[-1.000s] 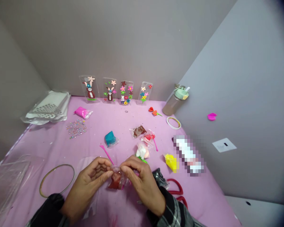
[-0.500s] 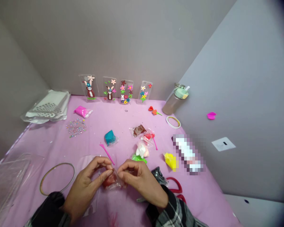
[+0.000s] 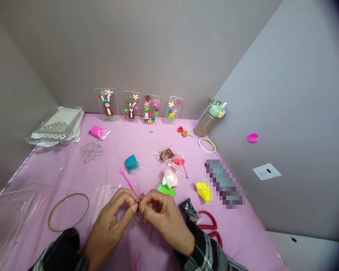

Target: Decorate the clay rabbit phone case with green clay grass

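Observation:
My left hand (image 3: 110,221) and my right hand (image 3: 167,221) meet over the front of the table, fingertips pinched. Between them they hold a small clear bag of reddish-brown clay (image 3: 137,207), turned nearly edge-on and mostly hidden by the fingers. Just beyond the left fingers lies a pink modelling tool (image 3: 127,183). A clear phone case (image 3: 98,197) rests on the table, partly covered by the left hand. Bright green clay (image 3: 166,190) and white clay (image 3: 167,179) lie past the right hand. Black clay in a bag (image 3: 190,210) and red-handled scissors (image 3: 209,222) are beside the right wrist.
Decorated phone cases (image 3: 106,105) lean on the back wall. Around the pink tablecloth (image 3: 158,256) are blue clay (image 3: 131,163), yellow clay (image 3: 203,192), a tape roll (image 3: 207,145), a bottle (image 3: 207,122), a metal hoop (image 3: 88,210) and plastic packets (image 3: 58,126).
The bag of clay has turned from facing me to nearly edge-on, and less of it shows. Both hands stay close together with small finger movements. The blurred device on the right has gone darker.

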### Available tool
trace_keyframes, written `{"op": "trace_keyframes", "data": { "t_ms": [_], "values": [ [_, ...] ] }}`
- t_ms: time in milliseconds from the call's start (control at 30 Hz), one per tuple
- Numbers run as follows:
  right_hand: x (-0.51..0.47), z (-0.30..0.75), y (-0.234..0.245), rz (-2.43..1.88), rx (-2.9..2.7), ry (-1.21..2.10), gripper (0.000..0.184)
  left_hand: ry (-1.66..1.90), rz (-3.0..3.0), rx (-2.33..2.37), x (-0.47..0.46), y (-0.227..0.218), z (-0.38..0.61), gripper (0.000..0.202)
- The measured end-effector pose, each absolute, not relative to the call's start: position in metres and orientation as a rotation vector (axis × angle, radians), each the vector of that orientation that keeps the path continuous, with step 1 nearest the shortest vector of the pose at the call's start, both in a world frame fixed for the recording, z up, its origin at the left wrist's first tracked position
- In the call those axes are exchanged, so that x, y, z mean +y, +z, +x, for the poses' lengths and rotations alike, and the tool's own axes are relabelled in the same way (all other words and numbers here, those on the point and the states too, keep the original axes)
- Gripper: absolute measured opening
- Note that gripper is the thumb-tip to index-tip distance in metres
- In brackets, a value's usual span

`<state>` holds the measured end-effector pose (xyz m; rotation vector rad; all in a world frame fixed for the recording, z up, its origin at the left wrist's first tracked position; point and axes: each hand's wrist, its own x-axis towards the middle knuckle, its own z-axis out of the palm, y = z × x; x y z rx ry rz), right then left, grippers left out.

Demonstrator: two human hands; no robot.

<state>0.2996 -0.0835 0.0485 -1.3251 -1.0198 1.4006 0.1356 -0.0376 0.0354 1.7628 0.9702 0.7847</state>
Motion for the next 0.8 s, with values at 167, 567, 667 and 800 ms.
{"op": "trace_keyframes", "data": {
  "t_ms": [167, 567, 667, 800],
  "values": [
    [-0.0851, 0.2974, 0.0536, -1.541, -1.261, 1.106, 0.012, 0.868, 1.876, 1.032, -0.0341, 0.0368, 0.1326, 0.017],
    [-0.0883, 0.2967, 0.0565, -1.598, -1.547, 0.947, 0.016, 0.702, 1.899, 0.964, -0.0341, 0.0292, 0.1296, 0.015],
    [-0.0865, 0.2976, 0.0566, -1.628, -1.490, 0.959, 0.018, 0.687, 1.984, 0.923, -0.0323, 0.0294, 0.1278, 0.017],
    [-0.0856, 0.2970, 0.0576, -1.611, -1.392, 1.056, 0.017, 0.651, 1.880, 0.908, -0.0324, 0.0313, 0.1288, 0.021]
  ]
}}
